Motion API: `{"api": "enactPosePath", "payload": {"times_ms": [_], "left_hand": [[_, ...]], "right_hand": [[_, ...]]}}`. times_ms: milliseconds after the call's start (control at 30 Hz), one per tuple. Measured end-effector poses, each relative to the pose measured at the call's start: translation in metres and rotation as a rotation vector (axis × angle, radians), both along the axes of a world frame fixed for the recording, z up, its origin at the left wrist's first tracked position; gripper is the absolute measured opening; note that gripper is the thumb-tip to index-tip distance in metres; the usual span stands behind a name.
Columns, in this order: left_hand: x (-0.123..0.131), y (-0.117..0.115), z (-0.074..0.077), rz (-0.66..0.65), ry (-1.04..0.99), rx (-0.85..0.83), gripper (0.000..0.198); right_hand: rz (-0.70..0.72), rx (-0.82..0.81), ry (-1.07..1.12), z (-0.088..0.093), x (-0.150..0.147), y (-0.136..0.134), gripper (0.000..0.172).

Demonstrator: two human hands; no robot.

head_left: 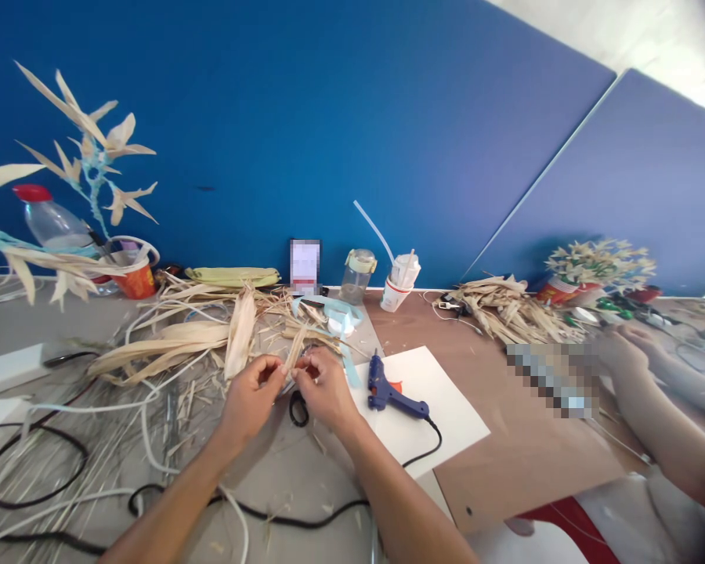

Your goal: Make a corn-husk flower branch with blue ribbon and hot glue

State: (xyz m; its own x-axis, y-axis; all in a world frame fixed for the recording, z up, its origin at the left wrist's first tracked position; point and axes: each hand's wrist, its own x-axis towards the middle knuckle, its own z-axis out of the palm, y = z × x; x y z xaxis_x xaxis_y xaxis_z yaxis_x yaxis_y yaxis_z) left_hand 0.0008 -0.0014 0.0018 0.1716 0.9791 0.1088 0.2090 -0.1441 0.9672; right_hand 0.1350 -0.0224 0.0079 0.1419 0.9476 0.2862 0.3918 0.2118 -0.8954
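My left hand (257,399) and my right hand (320,388) meet near the middle of the table. Both are closed, thumbs and fingers pinching a small strip of dried corn husk (294,350) that points upward between them. Just behind the left hand, a broad husk piece (242,333) stands up from a pile of dried husks (170,345). A blue glue gun (391,389) rests on a white sheet (446,392) to the right of my right hand. Light blue ribbon (348,333) lies beyond the right hand. A black loop (298,409), its kind unclear, sits below the fingers.
White and black cables (297,518) cross the left and front of the table. A propped phone (305,266), a lidded jar (358,276) and a paper cup (395,294) line the blue partition (329,117). At right are a husk heap (505,305) and another person's hands (623,348).
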Motion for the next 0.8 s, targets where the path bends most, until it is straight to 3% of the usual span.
{"api": "enactPosePath", "payload": {"times_ms": [367, 667, 800], "left_hand": [[0.0045, 0.0005, 0.0018, -0.055, -0.097, -0.108, 0.022], [0.0037, 0.0011, 0.0043, -0.14, -0.071, -0.096, 0.02], [0.003, 0.0007, 0.0033, -0.148, -0.038, -0.083, 0.022]], "right_hand": [[-0.007, 0.025, -0.039, 0.0002, -0.0004, -0.0004, 0.014], [-0.075, 0.1, -0.304, 0.0005, -0.0003, -0.0033, 0.011], [-0.063, 0.091, -0.267, -0.0008, 0.0004, -0.0027, 0.011]]}}
